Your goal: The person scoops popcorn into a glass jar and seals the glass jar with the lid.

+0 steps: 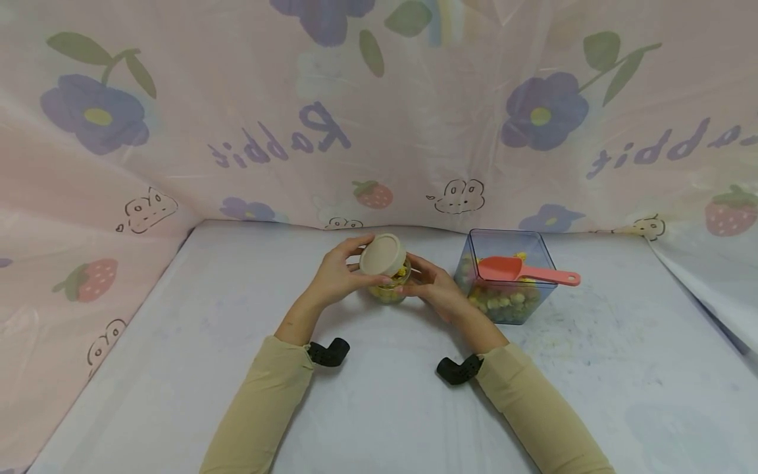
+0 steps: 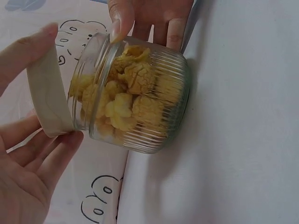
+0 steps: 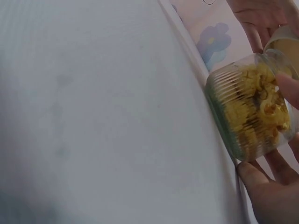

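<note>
A ribbed glass jar (image 2: 140, 100) filled with yellow popcorn stands on the white table. My left hand (image 1: 337, 273) grips a cream-coloured lid (image 1: 383, 255) by its edge, thumb on one side and fingers on the other. The lid sits tilted at the jar's mouth; in the left wrist view one side of it is right at the glass rim while the other side is raised. My right hand (image 1: 437, 286) holds the jar from the right, with the thumb near the rim and the fingers around the far side, as the right wrist view (image 3: 275, 196) also shows.
To the right of the jar stands a clear bluish square container (image 1: 539, 247) with popcorn inside. A coral-pink scoop (image 1: 503, 268) lies across its top, the handle sticking out over the right rim. Behind the white table (image 1: 379, 408) hangs a pink patterned curtain (image 1: 414, 118).
</note>
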### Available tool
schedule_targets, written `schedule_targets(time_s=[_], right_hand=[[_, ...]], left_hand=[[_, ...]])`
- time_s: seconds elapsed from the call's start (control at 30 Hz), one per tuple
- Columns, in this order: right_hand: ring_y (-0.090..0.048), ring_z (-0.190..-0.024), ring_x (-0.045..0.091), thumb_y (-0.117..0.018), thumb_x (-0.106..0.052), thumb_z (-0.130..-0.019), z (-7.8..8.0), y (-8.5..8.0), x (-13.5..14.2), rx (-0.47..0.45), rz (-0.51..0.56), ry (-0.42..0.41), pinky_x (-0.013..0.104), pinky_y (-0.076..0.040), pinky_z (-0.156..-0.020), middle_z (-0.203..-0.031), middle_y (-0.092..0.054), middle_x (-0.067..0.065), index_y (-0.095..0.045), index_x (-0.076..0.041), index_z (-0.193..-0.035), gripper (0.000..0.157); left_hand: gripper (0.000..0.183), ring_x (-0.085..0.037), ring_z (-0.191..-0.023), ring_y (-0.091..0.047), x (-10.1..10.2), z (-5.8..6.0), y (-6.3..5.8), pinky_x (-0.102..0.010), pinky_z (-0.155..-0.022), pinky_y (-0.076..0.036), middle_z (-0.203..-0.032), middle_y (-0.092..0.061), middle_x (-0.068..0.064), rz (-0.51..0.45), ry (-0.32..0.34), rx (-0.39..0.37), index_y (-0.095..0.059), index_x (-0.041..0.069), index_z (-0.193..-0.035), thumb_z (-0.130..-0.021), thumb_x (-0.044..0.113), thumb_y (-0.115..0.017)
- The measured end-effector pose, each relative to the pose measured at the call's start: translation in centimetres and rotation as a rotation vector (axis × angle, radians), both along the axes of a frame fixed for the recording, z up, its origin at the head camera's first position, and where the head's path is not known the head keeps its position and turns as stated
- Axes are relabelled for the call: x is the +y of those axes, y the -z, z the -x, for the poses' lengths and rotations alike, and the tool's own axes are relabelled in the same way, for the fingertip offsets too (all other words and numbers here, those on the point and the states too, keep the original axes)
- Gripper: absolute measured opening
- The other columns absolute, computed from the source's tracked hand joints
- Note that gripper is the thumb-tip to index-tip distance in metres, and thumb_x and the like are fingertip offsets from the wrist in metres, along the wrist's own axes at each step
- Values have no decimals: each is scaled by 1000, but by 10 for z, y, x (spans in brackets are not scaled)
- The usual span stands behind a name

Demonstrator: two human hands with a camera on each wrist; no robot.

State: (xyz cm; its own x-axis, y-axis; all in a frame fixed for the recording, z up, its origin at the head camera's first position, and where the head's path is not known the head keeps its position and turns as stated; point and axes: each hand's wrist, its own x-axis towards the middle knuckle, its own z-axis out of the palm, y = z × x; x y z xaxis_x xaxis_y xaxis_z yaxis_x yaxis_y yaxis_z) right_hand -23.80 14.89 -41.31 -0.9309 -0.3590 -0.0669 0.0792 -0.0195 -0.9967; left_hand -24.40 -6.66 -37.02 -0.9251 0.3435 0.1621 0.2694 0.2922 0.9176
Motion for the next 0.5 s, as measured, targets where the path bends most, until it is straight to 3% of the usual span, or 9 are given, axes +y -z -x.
schedule_targets(time_s=[0.5], right_hand=[[-24,-143,35,-66,3,-82,-2,1,2,-17,-4,-1,49,-29,-113,-155,-28,13,-30,-8,-150,79]], left_hand=[[85,-27,-125,-49,7,-1,-9,-38,-100,-48,-137,-50,-13,153,-3,45,-46,0,-139,-69,20,-88]])
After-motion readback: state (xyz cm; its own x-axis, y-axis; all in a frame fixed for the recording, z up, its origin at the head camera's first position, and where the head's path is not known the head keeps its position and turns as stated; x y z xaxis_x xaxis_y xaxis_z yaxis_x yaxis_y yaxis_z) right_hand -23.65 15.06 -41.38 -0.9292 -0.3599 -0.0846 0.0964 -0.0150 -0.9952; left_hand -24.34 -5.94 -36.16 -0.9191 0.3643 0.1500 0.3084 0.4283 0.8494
